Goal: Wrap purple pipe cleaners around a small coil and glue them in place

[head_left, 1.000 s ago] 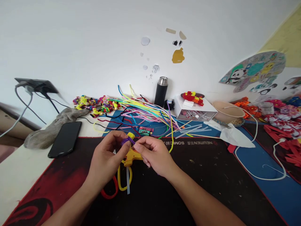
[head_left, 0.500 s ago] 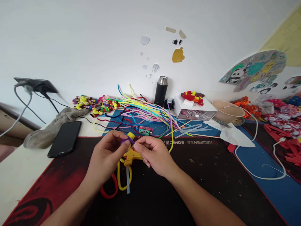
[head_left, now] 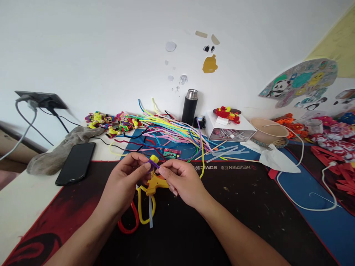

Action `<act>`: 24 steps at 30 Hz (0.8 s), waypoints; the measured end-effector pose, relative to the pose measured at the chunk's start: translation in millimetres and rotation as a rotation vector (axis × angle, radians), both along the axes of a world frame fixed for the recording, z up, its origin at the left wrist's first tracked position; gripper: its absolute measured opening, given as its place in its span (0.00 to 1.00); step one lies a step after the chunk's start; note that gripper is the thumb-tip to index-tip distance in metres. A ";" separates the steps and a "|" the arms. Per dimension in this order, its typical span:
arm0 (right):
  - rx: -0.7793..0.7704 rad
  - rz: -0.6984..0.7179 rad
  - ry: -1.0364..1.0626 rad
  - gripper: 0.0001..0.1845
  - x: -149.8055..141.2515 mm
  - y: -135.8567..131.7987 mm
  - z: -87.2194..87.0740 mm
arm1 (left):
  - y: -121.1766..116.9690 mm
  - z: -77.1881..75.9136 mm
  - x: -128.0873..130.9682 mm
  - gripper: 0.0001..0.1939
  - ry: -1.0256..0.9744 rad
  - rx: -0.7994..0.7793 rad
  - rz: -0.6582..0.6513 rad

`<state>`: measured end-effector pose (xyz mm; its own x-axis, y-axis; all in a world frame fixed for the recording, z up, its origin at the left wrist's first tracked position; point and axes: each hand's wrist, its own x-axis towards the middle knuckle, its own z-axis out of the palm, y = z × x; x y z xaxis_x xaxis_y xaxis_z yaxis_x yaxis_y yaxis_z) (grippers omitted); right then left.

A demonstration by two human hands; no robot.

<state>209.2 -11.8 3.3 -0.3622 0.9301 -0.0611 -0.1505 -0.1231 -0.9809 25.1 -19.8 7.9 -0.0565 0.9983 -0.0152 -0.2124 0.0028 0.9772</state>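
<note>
Both my hands meet over the black and red desk mat point(head_left: 249, 207). My left hand point(head_left: 123, 184) pinches a small piece made of yellow and purple pipe cleaner point(head_left: 153, 162) between thumb and fingers. My right hand point(head_left: 181, 181) grips the purple end of the same piece with closed fingers. Under my hands lies a yellow glue gun point(head_left: 155, 184) with a clear glue stick point(head_left: 150, 212) sticking out toward me. A yellow loop point(head_left: 144, 214) and a red loop point(head_left: 130, 223) of pipe cleaner lie beside it on the mat.
A heap of coloured pipe cleaners point(head_left: 169, 131) lies behind my hands. A black phone point(head_left: 76, 162) and grey cloth point(head_left: 59, 151) are at the left. A black flask point(head_left: 190, 107), a white box point(head_left: 231, 129), a bowl point(head_left: 269, 133), a white cable point(head_left: 302, 177) and red paper flowers point(head_left: 332, 147) fill the right.
My hands have barely moved; the fingers have shifted slightly on the yellow and purple piece, and the left hand's fingers sit a little higher.
</note>
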 end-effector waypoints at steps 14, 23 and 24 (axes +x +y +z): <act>-0.024 0.017 0.040 0.20 0.4 1.0 1.4 | -1.0 12.4 5.8 0.18 -0.311 -0.229 -0.037; -0.021 0.016 0.125 0.22 0.6 2.4 -3.0 | -0.3 12.9 6.2 0.21 -0.391 -0.249 -0.074; -0.021 0.015 0.131 0.21 0.7 2.6 -3.5 | -0.4 13.2 6.6 0.22 -0.393 -0.251 -0.073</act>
